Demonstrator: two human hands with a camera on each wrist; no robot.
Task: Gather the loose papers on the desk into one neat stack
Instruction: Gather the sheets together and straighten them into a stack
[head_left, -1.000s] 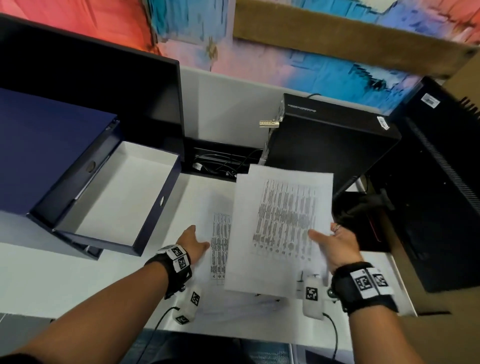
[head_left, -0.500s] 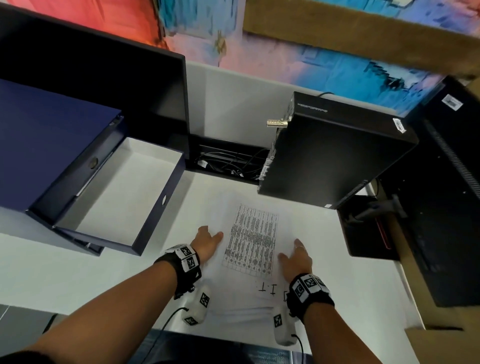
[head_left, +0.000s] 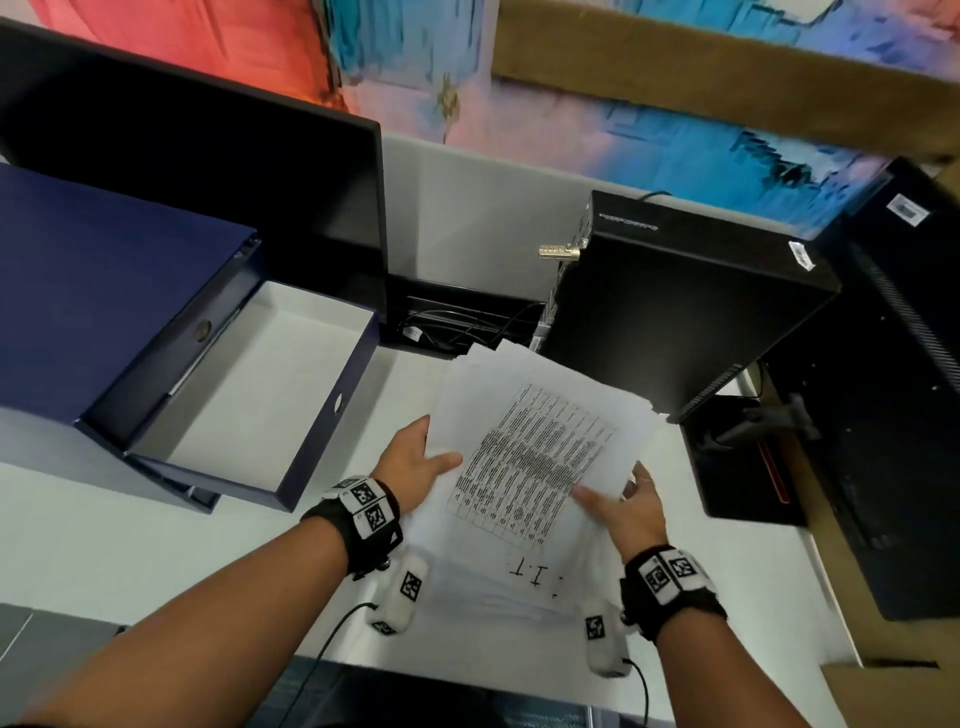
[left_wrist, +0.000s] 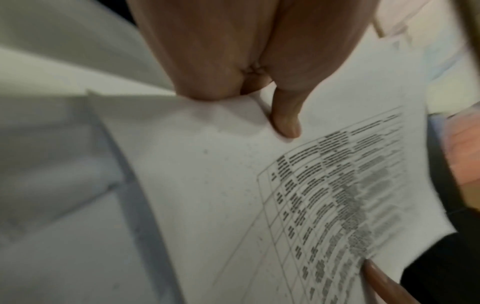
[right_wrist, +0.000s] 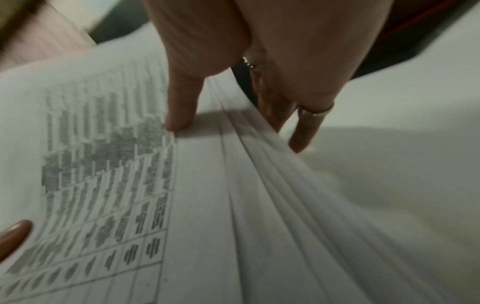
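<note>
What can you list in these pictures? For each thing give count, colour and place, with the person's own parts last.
papers: several sheets, white, top one printed with a table, held over the desk centre
desk: one, white, under everything
box: one, navy, white inside, open, left
monitor: one, black, back left
computer: one, black, back right
left hand: holds the papers' left edge
right hand: holds their right edge

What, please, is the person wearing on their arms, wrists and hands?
Both forearms are bare, with no sleeves. Each wrist carries a black strap with white blocks printed with black square markers. Below each hangs a white marker-tagged pod with a thin black cable. The right hand wears a silver ring.
</note>
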